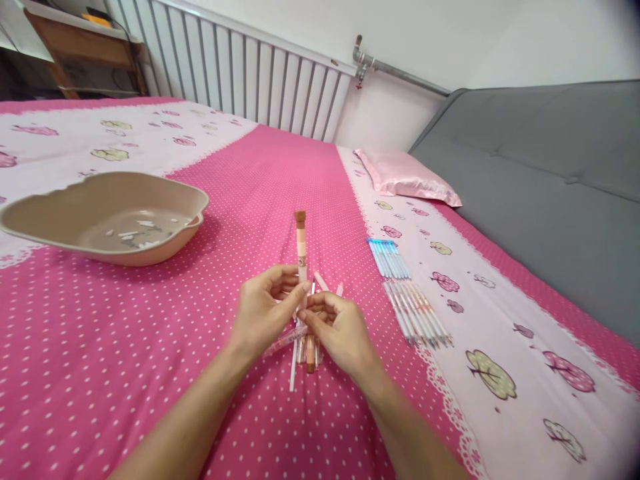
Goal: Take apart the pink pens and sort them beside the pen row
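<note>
My left hand (265, 310) has its thumb and fingers closed around a pale pen with a brown top (301, 241), which stands upright. My right hand (345, 330) pinches at the lower end of this pen, just below the left fingertips; the exact grip point is partly hidden. Beneath both hands lies a loose pile of pens and thin parts, among them a brown-ended pen (311, 357), a slim white stick (292, 377) and a clear patterned barrel (280, 342). The fingers cover part of that pile.
A beige basin (85, 243) with small white pieces inside sits at left on the pink dotted bedspread (240, 413). To the right lie a row of blue pens (390, 260) and a row of white pens (417, 313). Behind are a pink pillow (405, 177), grey headboard (540, 147) and radiator (250, 67).
</note>
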`<state>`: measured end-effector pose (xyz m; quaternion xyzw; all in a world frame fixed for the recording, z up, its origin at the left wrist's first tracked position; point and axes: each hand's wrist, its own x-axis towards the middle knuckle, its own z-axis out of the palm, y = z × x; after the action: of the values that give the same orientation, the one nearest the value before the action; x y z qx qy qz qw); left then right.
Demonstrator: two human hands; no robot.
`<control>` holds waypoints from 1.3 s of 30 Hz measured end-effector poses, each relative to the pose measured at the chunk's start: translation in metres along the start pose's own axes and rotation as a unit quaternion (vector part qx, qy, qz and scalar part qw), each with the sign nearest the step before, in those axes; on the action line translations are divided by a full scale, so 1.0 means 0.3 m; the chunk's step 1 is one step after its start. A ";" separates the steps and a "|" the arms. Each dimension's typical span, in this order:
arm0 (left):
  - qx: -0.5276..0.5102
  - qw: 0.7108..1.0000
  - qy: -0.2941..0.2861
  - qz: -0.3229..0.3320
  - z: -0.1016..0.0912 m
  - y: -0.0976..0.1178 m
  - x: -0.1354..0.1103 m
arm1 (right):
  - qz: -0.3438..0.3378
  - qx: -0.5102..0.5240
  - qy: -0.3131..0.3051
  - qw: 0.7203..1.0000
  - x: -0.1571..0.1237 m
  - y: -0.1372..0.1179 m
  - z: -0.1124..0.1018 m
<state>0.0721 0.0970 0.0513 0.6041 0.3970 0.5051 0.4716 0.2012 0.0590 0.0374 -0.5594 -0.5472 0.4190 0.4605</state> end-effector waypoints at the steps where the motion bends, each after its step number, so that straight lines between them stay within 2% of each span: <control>1: -0.006 1.000 0.005 -0.003 0.000 -0.002 0.001 | 0.000 0.001 0.006 1.000 -0.001 -0.001 0.001; 14: -0.030 0.999 0.042 0.000 0.001 -0.007 0.005 | -0.026 -0.036 0.087 0.995 -0.010 -0.002 0.017; 22: 0.008 1.000 0.022 -0.007 -0.003 -0.016 0.003 | -0.036 -0.029 0.128 0.991 -0.010 -0.006 0.016; 30: 0.084 0.996 0.024 -0.011 -0.009 -0.008 0.006 | -0.043 -0.049 0.183 0.981 0.028 0.025 -0.043; 39: 0.110 0.993 0.018 -0.031 -0.011 -0.027 0.013 | -0.039 -0.087 0.291 0.952 0.102 0.108 -0.146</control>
<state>0.0694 0.1031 0.0445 0.6306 0.4769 0.4542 0.4107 0.2526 0.0878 0.0169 -0.6730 -0.4451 0.1702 0.5657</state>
